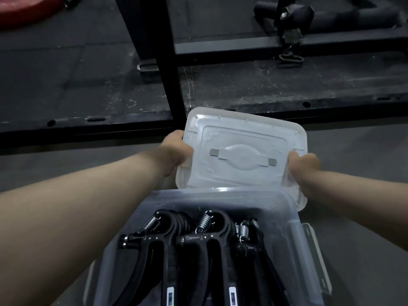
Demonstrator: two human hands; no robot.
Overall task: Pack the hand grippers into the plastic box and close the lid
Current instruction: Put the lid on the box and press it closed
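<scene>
**A:** The left hand (176, 149) grips the left edge of a clear lid (240, 151), fingers curled round it. The right hand (303, 164) grips the right edge the same way. The lid is tilted in the middle of the frame, above the far rim of the plastic box (136, 221), and is not yet seated.

**B:** And the hand grippers?

**A:** The hand grippers (212, 239) are black with steel springs. They lie side by side inside the box, at the bottom centre.

**B:** What could go wrong?

**A:** A spring end may stand too high, so the lid rocks or won't close. If one corner drops first, the lid may land crooked. The grey latch (318, 261) on the box's right side hangs outward and could get caught under the lid's edge.

**B:** Anything in the way?

**A:** Only the grippers themselves. Further off, a black metal post (167, 62) rises in the upper middle. There is a red padded thing (28, 12) at the upper left and a black handle (293, 12) at the upper right. All are well apart from the box.
</scene>
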